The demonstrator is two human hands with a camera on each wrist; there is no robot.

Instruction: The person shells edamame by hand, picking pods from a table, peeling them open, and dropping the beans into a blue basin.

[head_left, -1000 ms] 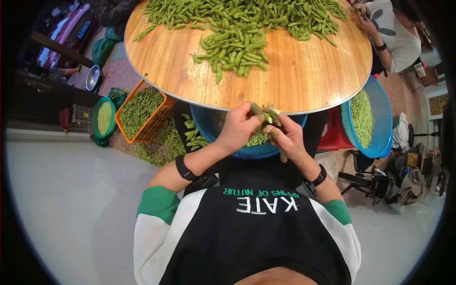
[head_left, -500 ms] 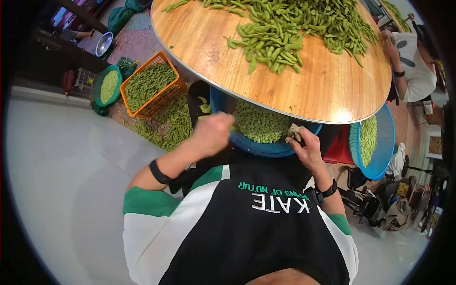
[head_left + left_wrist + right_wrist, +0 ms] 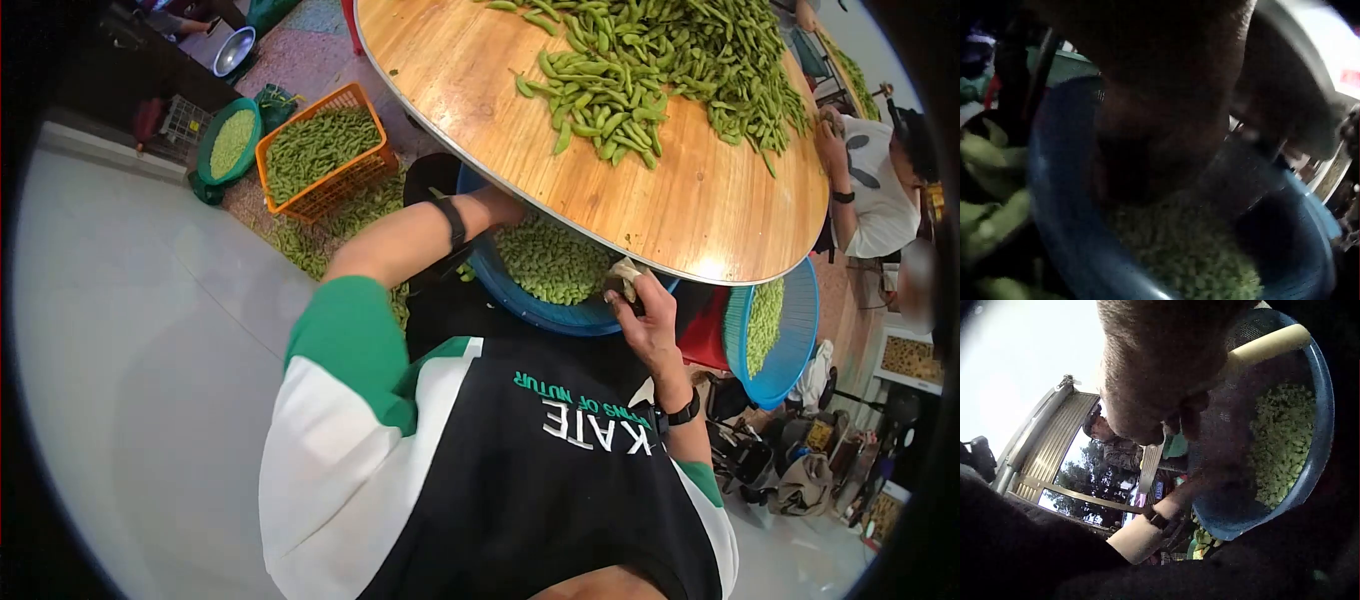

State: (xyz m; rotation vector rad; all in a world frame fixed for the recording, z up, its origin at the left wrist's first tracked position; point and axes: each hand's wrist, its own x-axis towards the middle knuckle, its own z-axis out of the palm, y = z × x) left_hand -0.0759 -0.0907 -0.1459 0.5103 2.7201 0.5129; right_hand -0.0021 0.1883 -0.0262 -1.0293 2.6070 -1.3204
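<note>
My left hand (image 3: 503, 207) reaches over the left side of a blue basin (image 3: 560, 322), partly hidden beneath the table edge. Shelled green soybeans (image 3: 555, 265) cover the basin's bottom. In the left wrist view that hand (image 3: 1160, 144) hangs dark above the beans, its fingers lost in shadow. My right hand (image 3: 652, 312) is at the basin's right rim, fingers curled, with something pale (image 3: 627, 272) at its fingertips. The right wrist view shows a smooth pale stick (image 3: 1272, 347), like a handle, jutting from that hand's grip; its other end is hidden.
A round wooden table (image 3: 470, 120) overhangs the basin, bearing heaped soybean pods (image 3: 690, 60). On the left stand an orange crate (image 3: 325, 150) of pods and a green basin (image 3: 203, 160). A blue basket (image 3: 790, 375) of beans is at right, near another person (image 3: 870, 170).
My hands were together over the basin, then parted. The left swung left, then forward into the basin; the right stayed near the right rim. The head view has turned.
</note>
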